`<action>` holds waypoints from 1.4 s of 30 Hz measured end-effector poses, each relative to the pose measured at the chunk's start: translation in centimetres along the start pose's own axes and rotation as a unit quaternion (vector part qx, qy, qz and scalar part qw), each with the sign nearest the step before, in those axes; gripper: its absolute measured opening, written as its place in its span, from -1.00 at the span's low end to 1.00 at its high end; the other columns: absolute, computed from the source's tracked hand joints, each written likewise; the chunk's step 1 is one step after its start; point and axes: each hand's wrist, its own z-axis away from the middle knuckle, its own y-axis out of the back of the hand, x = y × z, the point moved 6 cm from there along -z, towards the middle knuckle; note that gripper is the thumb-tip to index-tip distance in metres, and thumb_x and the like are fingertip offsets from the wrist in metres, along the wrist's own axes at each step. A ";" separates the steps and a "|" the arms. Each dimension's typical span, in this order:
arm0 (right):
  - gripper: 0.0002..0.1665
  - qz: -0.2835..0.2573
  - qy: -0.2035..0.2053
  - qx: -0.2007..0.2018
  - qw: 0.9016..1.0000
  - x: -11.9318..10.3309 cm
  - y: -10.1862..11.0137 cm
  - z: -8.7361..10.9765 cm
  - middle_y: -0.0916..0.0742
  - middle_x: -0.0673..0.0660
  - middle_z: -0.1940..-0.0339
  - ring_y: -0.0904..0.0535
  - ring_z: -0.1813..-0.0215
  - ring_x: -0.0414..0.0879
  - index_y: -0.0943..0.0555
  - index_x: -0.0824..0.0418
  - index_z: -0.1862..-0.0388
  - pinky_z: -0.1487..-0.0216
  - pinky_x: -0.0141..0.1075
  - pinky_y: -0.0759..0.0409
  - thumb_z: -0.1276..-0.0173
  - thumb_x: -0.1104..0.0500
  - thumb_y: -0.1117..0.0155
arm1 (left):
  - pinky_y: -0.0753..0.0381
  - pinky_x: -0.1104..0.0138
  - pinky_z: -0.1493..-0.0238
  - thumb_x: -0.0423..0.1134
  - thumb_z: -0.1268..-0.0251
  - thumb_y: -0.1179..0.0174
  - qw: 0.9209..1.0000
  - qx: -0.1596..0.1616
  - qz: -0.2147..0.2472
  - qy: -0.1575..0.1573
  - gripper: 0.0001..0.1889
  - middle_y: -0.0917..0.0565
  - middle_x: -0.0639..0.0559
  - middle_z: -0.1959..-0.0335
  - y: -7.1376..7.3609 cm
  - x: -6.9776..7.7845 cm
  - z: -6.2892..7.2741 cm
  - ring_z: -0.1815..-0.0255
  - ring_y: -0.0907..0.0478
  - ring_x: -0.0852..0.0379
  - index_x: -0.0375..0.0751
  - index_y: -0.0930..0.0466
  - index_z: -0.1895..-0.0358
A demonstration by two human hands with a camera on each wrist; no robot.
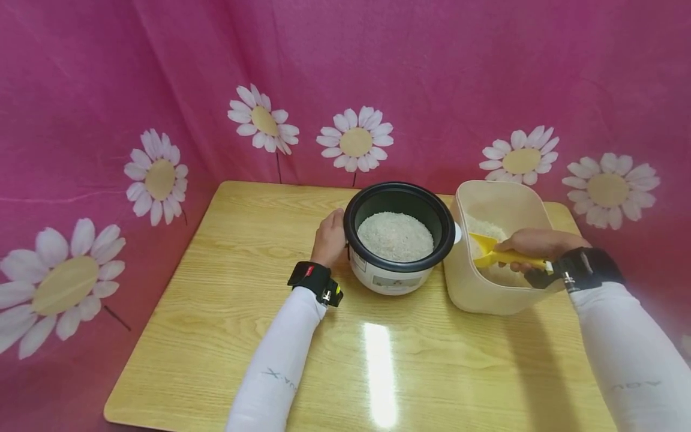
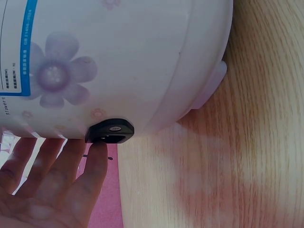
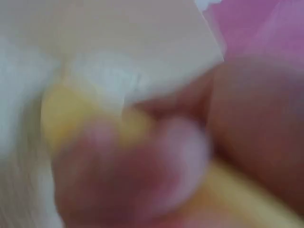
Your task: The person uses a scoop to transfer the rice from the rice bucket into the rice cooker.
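A white rice cooker (image 1: 396,282) with a dark inner pot (image 1: 380,207) stands uncovered on the table, and a mound of white rice (image 1: 396,237) lies in it. My left hand (image 1: 329,240) touches the cooker's left side; in the left wrist view its fingers reach out fairly straight beside the black power socket (image 2: 111,129). Over a cream bin (image 1: 459,294) of rice, my right hand (image 1: 540,245) grips a yellow scoop (image 1: 484,259) by its handle. The scoop's head is inside the bin and holds some rice. In the right wrist view this hand is blurred.
The bin stands close against the cooker's right side, near its white side knob (image 1: 457,233). Both are on a light wooden table (image 1: 227,300). A pink curtain (image 1: 432,78) with daisies hangs behind and at the left.
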 end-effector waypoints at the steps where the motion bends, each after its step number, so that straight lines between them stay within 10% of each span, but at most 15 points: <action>1: -0.53 -0.001 0.000 0.001 1.000 0.1 0.0 0.0 -0.58 -0.04 0.55 -0.44 0.62 -0.30 -0.50 0.43 -0.03 0.49 -0.49 -0.47 -0.66 0.02 0.13 | -0.44 0.14 -0.08 0.12 -0.72 0.35 1.000 0.000 0.000 0.001 -0.49 -0.56 -0.06 0.16 -0.1 0.0 0.0 -0.01 -0.49 0.00 -0.13 -0.56 0.00; 8: -0.55 0.019 0.014 0.003 1.000 0.3 -0.1 -0.3 -0.56 -0.04 0.56 -0.41 0.64 -0.31 -0.52 0.40 0.04 0.51 -0.49 -0.45 -0.67 0.04 0.17 | -0.47 -0.01 -0.43 0.11 -0.73 0.35 1.000 -0.003 -0.002 0.005 -0.47 -0.67 -0.08 -0.09 -0.2 -0.2 0.0 -0.29 -0.55 -0.01 -0.09 -0.58 -0.20; 42: -0.55 -0.025 0.026 0.003 0.999 0.5 -0.6 -1.6 -0.47 -0.08 0.62 -0.39 0.70 -0.29 -0.43 0.30 0.12 0.57 -0.44 -0.43 -0.71 -0.04 0.24 | -0.35 -0.02 -0.58 0.12 -0.72 0.35 1.000 0.000 -0.010 0.013 -0.43 -0.62 -0.07 -0.34 0.0 -0.2 0.2 -0.52 -0.44 -0.03 -0.09 -0.51 -0.39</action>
